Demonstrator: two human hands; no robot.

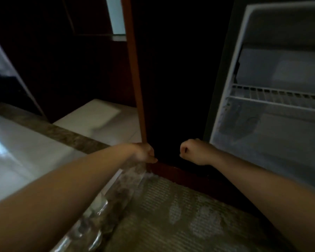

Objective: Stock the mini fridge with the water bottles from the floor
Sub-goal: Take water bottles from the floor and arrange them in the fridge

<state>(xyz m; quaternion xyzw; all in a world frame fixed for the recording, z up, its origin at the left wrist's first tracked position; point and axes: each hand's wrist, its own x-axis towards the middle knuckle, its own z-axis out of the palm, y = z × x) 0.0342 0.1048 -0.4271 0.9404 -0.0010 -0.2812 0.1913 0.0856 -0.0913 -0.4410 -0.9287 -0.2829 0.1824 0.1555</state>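
Note:
The mini fridge (273,73) stands open at the right, white inside, with a wire shelf (276,95) across it; a blurred translucent shape lies low at its left wall. Clear plastic water bottles (96,213) lie on the floor at the lower left, partly hidden under my left forearm. My left hand (144,153) is curled round the bottom end of a brown wooden cabinet door edge (135,79). My right hand (193,151) is a closed fist holding nothing, just left of the fridge's lower corner.
A dark cabinet opening (175,79) fills the middle between my hands. Patterned carpet (180,215) covers the floor in front of it. A stone strip (67,135) divides the carpet side from pale shiny tiles (25,151). A white flat object (91,115) lies beyond.

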